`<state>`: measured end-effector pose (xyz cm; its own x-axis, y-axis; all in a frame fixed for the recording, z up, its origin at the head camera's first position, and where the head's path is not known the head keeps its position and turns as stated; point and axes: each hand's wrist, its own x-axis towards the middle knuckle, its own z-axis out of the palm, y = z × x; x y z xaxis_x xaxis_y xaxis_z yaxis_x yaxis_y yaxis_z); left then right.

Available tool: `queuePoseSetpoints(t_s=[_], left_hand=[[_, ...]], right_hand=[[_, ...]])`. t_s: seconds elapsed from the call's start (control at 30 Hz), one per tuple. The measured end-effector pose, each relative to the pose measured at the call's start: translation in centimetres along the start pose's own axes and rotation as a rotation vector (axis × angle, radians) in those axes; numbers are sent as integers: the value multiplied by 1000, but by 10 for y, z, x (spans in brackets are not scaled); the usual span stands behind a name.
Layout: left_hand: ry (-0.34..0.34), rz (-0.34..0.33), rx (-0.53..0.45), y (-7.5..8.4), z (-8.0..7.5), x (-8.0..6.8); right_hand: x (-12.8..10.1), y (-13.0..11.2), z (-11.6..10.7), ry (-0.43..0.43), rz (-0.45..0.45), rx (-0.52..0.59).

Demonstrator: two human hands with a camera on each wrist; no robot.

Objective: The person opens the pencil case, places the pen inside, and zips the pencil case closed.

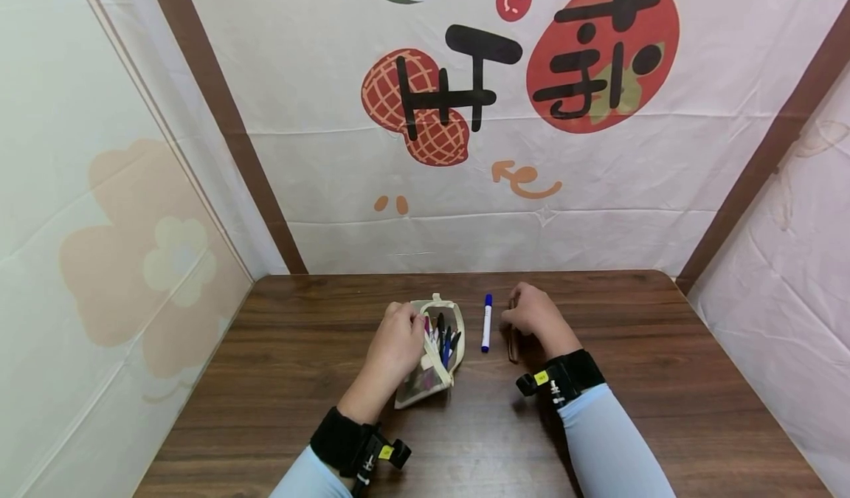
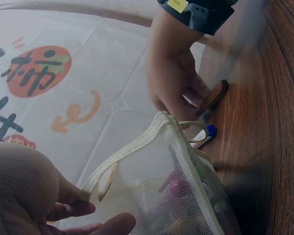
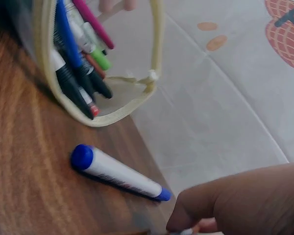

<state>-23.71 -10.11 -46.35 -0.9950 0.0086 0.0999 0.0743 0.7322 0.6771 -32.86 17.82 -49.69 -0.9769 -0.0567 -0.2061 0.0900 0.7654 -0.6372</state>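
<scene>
A brown wooden table (image 1: 279, 350) stands against a white printed backdrop (image 1: 465, 188) with red shapes and black characters. Near the middle of the table, closer to its far edge, lies a cream mesh pouch (image 1: 432, 354) on its side, mouth open toward the far edge, with pens (image 1: 443, 333) sticking out. The left hand (image 1: 396, 347) holds the pouch at its left rim, fingers curled over the fabric. Just right of the pouch a white marker (image 1: 487, 323) with blue cap lies on the wood, pointing to the far edge. Right of the marker, the right hand (image 1: 534, 315) has its curled fingers on a brown pen (image 1: 512, 347) lying on the table.
</scene>
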Motion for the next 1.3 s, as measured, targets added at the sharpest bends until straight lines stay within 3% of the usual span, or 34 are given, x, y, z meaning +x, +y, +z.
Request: queuePoseSetpoints(t_s=[0.3,0.57,0.73,0.9,1.3], left_hand=[[4,8,1,1,-1,-1],[-9,-8,-2,1,-1,-1],[12,-9,3,2,-1,-1],[35,1,16,2,-2,-1],[20,-8,15,2,-3,-1]], right_hand=[[0,-24,5,-36,-148,520],[-10,-51,36,-85,-222,742],[-13,-61,53,-99,-256,766],[-15,-65,64,-142,-297,661],[-19,-70,71,-216,-276,588]])
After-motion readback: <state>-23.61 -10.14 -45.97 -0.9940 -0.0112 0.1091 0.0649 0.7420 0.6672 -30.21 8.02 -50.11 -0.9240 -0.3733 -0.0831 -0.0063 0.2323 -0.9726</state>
